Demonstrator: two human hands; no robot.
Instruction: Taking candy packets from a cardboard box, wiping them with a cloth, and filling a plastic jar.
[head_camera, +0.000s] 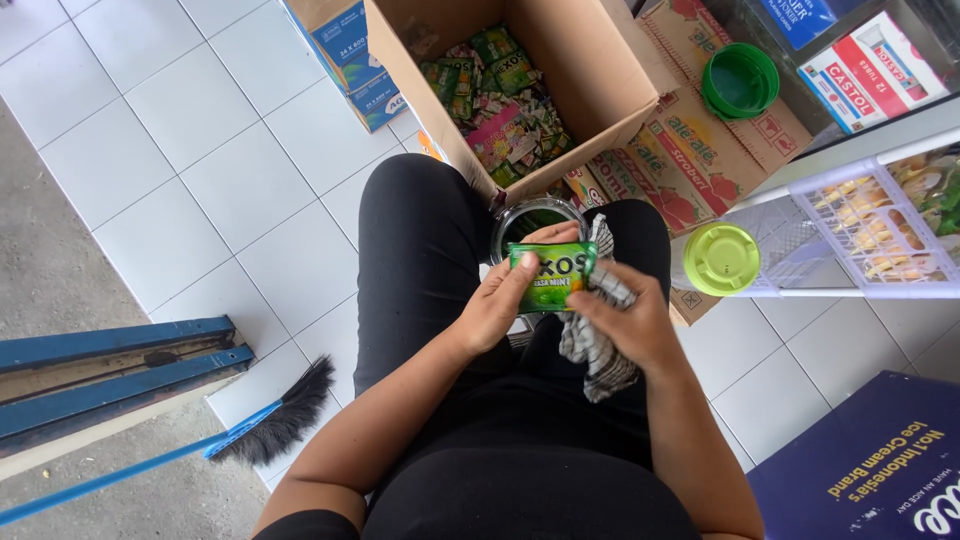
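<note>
Left hand (497, 305) grips the green candy packet (552, 274) by its left edge, thumb on the front. Right hand (625, 318) closes on the packet's right edge with a checkered cloth (592, 345) bunched under the fingers. Packet sits over the lap, just in front of an open glass jar (520, 218). Beyond the jar: open cardboard box (600, 75) of mixed sweets. Right of the jar: light-green lid (721, 259).

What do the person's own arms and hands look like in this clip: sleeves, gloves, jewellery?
Both forearms are bare, with no sleeves reaching them. The left hand and right hand wear no gloves; no rings, watch or bracelets are visible. Nails look short and unpainted. The clothing below the arms is black.
</note>
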